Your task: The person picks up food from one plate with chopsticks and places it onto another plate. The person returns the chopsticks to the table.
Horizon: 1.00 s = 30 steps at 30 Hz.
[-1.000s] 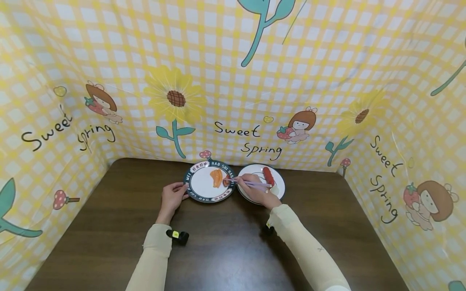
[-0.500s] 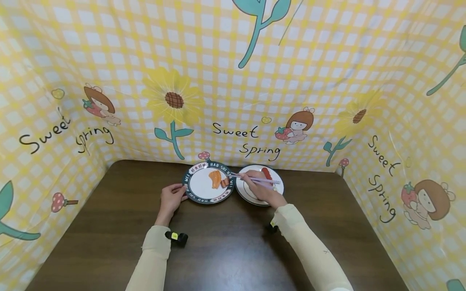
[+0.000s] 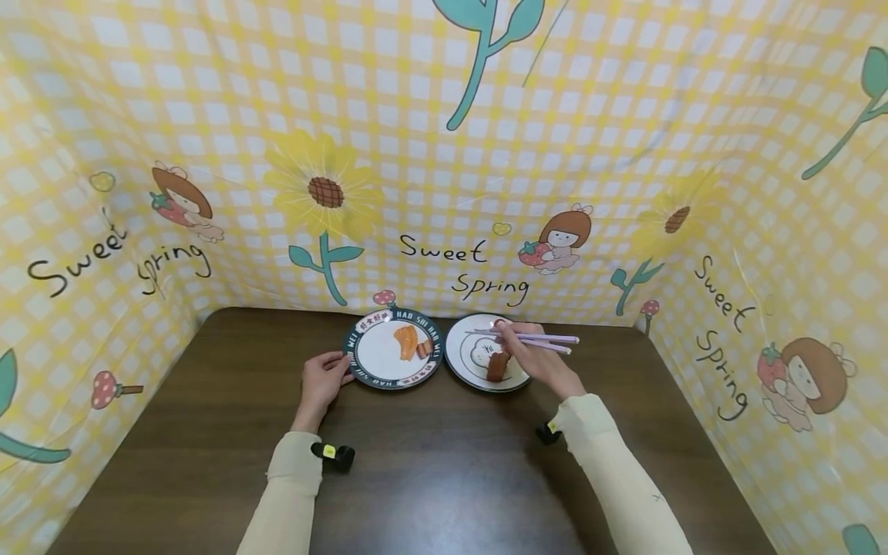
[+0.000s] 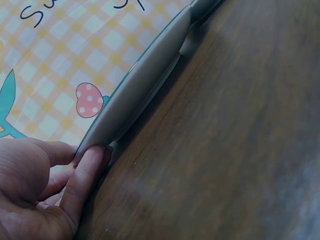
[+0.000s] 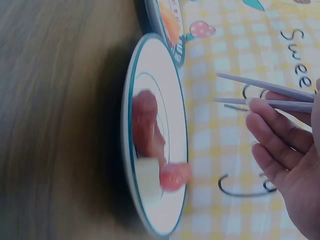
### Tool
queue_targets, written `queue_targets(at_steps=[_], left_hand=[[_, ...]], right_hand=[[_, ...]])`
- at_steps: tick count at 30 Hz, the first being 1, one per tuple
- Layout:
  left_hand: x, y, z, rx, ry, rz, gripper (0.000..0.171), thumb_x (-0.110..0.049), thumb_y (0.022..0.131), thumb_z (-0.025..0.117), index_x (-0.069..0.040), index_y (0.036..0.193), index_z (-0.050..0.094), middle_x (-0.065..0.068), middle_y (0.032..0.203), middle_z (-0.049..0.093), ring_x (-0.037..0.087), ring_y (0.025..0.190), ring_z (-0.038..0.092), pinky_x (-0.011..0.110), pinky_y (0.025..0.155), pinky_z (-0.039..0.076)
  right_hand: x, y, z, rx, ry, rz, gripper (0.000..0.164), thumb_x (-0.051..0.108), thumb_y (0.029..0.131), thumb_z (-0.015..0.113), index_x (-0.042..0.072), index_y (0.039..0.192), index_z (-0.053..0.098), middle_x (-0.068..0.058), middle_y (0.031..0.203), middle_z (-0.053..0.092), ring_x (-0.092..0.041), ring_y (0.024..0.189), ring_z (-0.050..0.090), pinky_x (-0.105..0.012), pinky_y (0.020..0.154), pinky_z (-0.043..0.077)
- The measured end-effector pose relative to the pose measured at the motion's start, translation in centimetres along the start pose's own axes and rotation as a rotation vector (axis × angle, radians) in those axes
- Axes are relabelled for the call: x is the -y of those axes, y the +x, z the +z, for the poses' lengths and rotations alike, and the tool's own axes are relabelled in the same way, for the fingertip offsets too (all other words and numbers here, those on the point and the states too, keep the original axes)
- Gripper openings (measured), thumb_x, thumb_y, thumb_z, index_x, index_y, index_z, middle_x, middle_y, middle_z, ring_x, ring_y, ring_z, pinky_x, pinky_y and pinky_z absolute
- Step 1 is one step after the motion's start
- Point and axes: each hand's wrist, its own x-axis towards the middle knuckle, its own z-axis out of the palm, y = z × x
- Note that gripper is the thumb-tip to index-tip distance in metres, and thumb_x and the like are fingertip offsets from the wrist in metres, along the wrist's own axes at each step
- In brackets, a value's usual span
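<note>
Chopsticks (image 5: 265, 84) in right hand's (image 3: 543, 364) grip, tips parted on nothing: look light, stiff, likely slick; hold well behind tips. Left hand (image 3: 323, 381) pinches dark-rimmed plate (image 3: 377, 353): probably rigid, breakable, best by rim. Brown food (image 3: 496, 368) near right grip.

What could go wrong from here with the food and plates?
The chopsticks are thin, so the brown piece might slip if gripped. The red piece sits near the rim of the right plate and could be nudged off. The left hand pinches one edge of the left plate, so a jerk might tilt it.
</note>
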Motion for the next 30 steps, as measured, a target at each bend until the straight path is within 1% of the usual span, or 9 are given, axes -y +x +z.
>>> queue_targets(at_steps=[5, 8, 11, 15, 17, 20, 23, 27, 30], left_hand=[[-0.1, -0.2, 0.0, -0.002, 0.016, -0.008, 0.048, -0.020, 0.103, 0.061, 0.009, 0.141, 0.052, 0.031, 0.133, 0.058, 0.007, 0.086, 0.070, 0.020, 0.077, 0.062], [-0.1, -0.2, 0.0, -0.003, 0.026, -0.012, 0.049, -0.021, 0.104, 0.061, 0.009, 0.141, 0.052, 0.031, 0.133, 0.058, 0.007, 0.087, 0.070, 0.020, 0.077, 0.062], [-0.1, -0.1, 0.1, 0.000, 0.028, -0.010, 0.050, -0.022, 0.104, 0.061, 0.009, 0.142, 0.051, 0.031, 0.134, 0.058, 0.007, 0.087, 0.070, 0.020, 0.077, 0.062], [-0.1, -0.1, 0.1, -0.001, 0.028, -0.009, 0.049, -0.022, 0.103, 0.061, 0.009, 0.141, 0.052, 0.030, 0.133, 0.058, 0.007, 0.087, 0.069, 0.020, 0.077, 0.062], [-0.1, -0.1, 0.1, 0.000, 0.025, -0.012, 0.049, -0.021, 0.103, 0.061, 0.009, 0.141, 0.052, 0.030, 0.133, 0.058, 0.007, 0.087, 0.069, 0.020, 0.077, 0.062], [-0.1, -0.2, 0.1, 0.005, 0.024, -0.019, 0.049, -0.022, 0.103, 0.061, 0.008, 0.141, 0.052, 0.030, 0.133, 0.058, 0.008, 0.089, 0.069, 0.020, 0.078, 0.062], [-0.1, -0.1, 0.1, 0.006, 0.023, -0.021, 0.050, -0.022, 0.103, 0.062, 0.008, 0.142, 0.052, 0.030, 0.133, 0.058, 0.008, 0.089, 0.069, 0.020, 0.078, 0.062], [-0.1, 0.0, 0.0, 0.002, 0.013, -0.018, 0.050, -0.022, 0.103, 0.062, 0.008, 0.142, 0.052, 0.029, 0.133, 0.058, 0.007, 0.088, 0.069, 0.020, 0.077, 0.062], [-0.1, -0.1, 0.0, 0.001, 0.011, -0.019, 0.051, -0.023, 0.103, 0.062, 0.008, 0.142, 0.052, 0.029, 0.133, 0.058, 0.008, 0.088, 0.069, 0.020, 0.078, 0.062]], right_hand=[[-0.8, -1.2, -1.2, -0.006, -0.076, 0.025, 0.042, 0.025, 0.111, 0.043, 0.009, 0.097, 0.080, -0.003, 0.082, 0.073, -0.021, 0.072, 0.060, -0.024, 0.061, 0.048], [-1.2, -1.8, -1.8, -0.003, -0.105, 0.050, 0.044, 0.024, 0.111, 0.043, 0.008, 0.097, 0.081, -0.005, 0.084, 0.075, -0.018, 0.076, 0.064, -0.026, 0.066, 0.052], [-1.6, -2.5, -2.3, 0.000, -0.117, 0.095, 0.049, 0.029, 0.111, 0.042, 0.006, 0.093, 0.081, -0.007, 0.084, 0.076, -0.022, 0.080, 0.068, -0.028, 0.070, 0.054], [-2.3, -3.4, -2.6, 0.013, -0.105, 0.144, 0.057, 0.036, 0.111, 0.041, 0.001, 0.086, 0.078, -0.012, 0.081, 0.076, -0.030, 0.078, 0.068, -0.025, 0.064, 0.050], [-2.5, -3.7, -2.5, 0.007, -0.094, 0.158, 0.059, 0.037, 0.111, 0.040, -0.001, 0.087, 0.078, -0.014, 0.080, 0.075, -0.034, 0.076, 0.068, -0.024, 0.060, 0.048], [-2.6, -4.0, -2.3, -0.033, -0.082, 0.170, 0.061, 0.037, 0.112, 0.038, -0.002, 0.087, 0.077, -0.016, 0.077, 0.074, -0.036, 0.075, 0.068, -0.023, 0.056, 0.046], [-2.6, -4.0, -2.2, -0.079, -0.080, 0.167, 0.064, 0.038, 0.112, 0.037, -0.002, 0.082, 0.077, -0.017, 0.072, 0.071, -0.028, 0.066, 0.064, -0.024, 0.054, 0.045], [-2.5, -3.5, -2.2, -0.090, -0.085, 0.162, 0.069, 0.040, 0.112, 0.036, -0.004, 0.072, 0.072, -0.012, 0.061, 0.064, -0.012, 0.053, 0.051, -0.025, 0.049, 0.041], [-2.4, -3.3, -2.2, -0.086, -0.085, 0.174, 0.072, 0.042, 0.111, 0.035, -0.005, 0.070, 0.071, -0.004, 0.054, 0.057, -0.011, 0.048, 0.047, -0.025, 0.047, 0.039]])
